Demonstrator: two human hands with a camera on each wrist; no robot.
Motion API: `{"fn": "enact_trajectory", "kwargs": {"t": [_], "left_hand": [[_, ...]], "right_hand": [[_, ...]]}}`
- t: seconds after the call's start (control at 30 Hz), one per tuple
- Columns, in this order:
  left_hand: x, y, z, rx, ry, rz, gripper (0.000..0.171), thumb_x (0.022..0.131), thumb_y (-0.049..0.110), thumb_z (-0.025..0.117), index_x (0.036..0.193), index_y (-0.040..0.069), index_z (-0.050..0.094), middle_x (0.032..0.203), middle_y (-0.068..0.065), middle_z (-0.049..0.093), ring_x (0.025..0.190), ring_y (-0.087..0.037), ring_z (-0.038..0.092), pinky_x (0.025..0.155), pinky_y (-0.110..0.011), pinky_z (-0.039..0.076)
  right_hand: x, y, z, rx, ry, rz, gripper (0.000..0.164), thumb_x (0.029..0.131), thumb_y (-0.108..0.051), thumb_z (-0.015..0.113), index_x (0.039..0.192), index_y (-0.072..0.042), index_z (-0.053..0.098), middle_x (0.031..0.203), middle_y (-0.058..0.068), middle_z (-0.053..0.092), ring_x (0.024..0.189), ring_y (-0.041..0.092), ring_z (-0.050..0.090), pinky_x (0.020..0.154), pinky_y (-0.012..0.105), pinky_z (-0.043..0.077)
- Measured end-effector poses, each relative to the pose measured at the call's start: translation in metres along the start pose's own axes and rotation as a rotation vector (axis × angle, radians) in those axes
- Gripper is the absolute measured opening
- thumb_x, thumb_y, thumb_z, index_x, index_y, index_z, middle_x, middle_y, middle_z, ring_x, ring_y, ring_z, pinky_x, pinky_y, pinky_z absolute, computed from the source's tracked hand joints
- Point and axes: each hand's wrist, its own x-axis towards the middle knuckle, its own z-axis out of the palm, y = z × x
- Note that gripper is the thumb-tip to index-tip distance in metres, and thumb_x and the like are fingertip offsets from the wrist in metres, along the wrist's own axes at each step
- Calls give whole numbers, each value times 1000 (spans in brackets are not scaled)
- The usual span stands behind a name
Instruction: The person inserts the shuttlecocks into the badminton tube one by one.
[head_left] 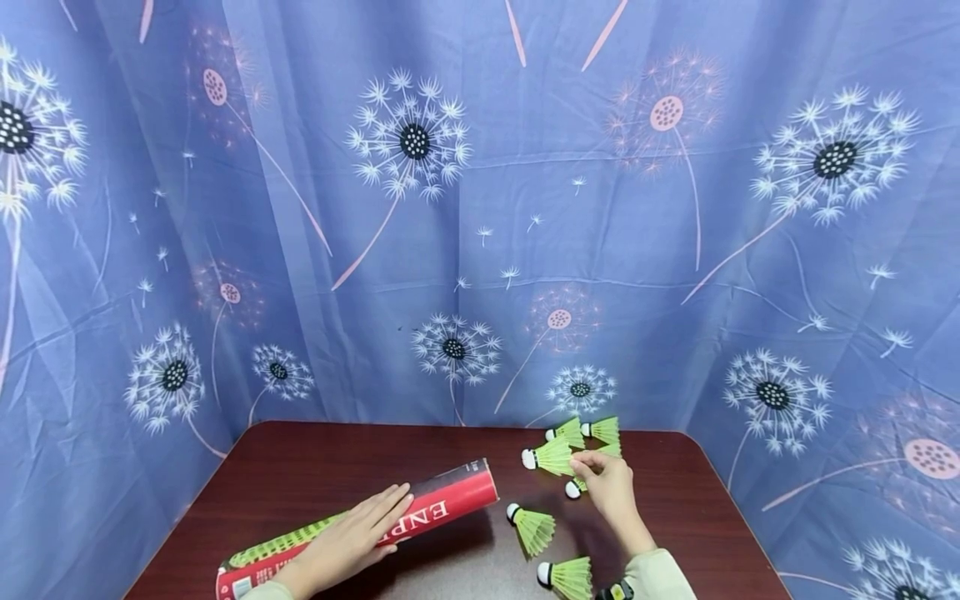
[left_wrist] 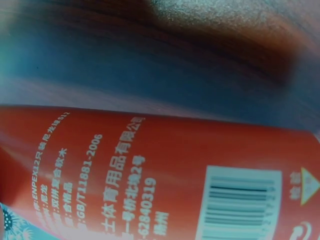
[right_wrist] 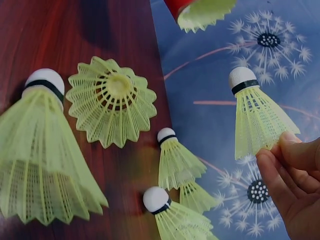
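Observation:
My left hand (head_left: pixel 348 533) lies over a red shuttlecock tube (head_left: pixel 450 504), its fingers across the top and its thumb on the near side. The tube slants with its right end raised off the table. Yellow-green shuttlecocks show along its side, and a skirt fills its mouth in the right wrist view. Printed text and a barcode (left_wrist: pixel 242 202) appear in the left wrist view; the left hand itself is not seen there. My right hand (head_left: pixel 611 492) pinches a yellow-green shuttlecock (right_wrist: pixel 262 120) by its skirt rim, white cork pointing left toward the tube's raised end.
Two loose shuttlecocks, one (head_left: pixel 532 531) farther back and another (head_left: pixel 568 577) near the front, lie between tube and right forearm. Several more, including one (head_left: pixel 602 430), cluster at the back edge of the dark wooden table (head_left: pixel 345 454). A blue dandelion curtain (head_left: pixel 510 208) surrounds it.

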Motion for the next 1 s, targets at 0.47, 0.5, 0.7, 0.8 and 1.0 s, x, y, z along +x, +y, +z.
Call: {"fn": "enact_trajectory", "kwargs": {"t": [0.47,0.5,0.7,0.8,1.0], "left_hand": [[2,1,3,-3,5,4,72,85,34,72,142,0,44,144,-17,45,125,-31,52,96,-40,48],[2,1,3,-4,-3,0,73,84,33,74,143,1,43,145,-17,45,125,-31,51,98,-39,47],[2,3,3,-14,-36,-20,85,73,26,83,144,2,42,145,-17,45,127,-30,49,103,-35,42],[2,3,3,-17,-18,-9,82,76,27,81,143,1,43,144,-18,46,126,-31,51,98,-39,47],[3,3,2,-9,7,6,84,73,27,83,142,0,44,144,-17,46,124,-31,52,93,-40,49]], "right_hand": [[-10,-15,23,131,-78,-30,6,79,-2,75,81,3,73,68,8,68,57,10,61,49,18,47],[-11,-16,24,138,-82,-37,6,79,-2,75,81,4,73,68,8,68,57,11,61,49,19,48],[-18,-20,37,170,-119,-40,7,79,-2,75,81,4,73,68,7,68,57,11,61,53,21,51],[-20,-22,43,171,-142,-30,8,79,-4,75,81,4,73,68,5,68,58,9,60,53,21,51],[-23,-29,53,164,-179,-69,3,78,1,75,81,1,74,66,3,67,59,5,59,53,20,50]]}}
